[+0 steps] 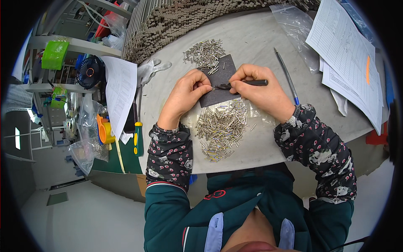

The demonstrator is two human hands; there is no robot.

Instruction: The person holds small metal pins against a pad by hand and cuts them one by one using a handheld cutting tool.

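Observation:
My left hand point(188, 93) is closed, thumb and forefinger pinching a small metal pin point(213, 88) over a dark rectangular plate point(219, 95). In my right hand point(262, 91) is a slim black-handled tool point(257, 82), its dark tip meeting the pin or very close to it. The exact kind of tool is not clear, since the fingers cover part of it. Below the plate lies a large heap of metal pins point(221, 126), some with yellowish tints. A smaller heap of pins point(204, 52) lies above it, partly on the plate's upper edge.
Long stacked metal rods point(168, 31) line the far side. A blue-capped pen point(287, 77), a clear plastic bag point(296, 35) and printed sheets point(348, 54) lie on the right. On the left are a glove point(151, 70), a yellow-green screwdriver point(138, 138), a tape dispenser point(105, 130) and a small fan point(90, 72).

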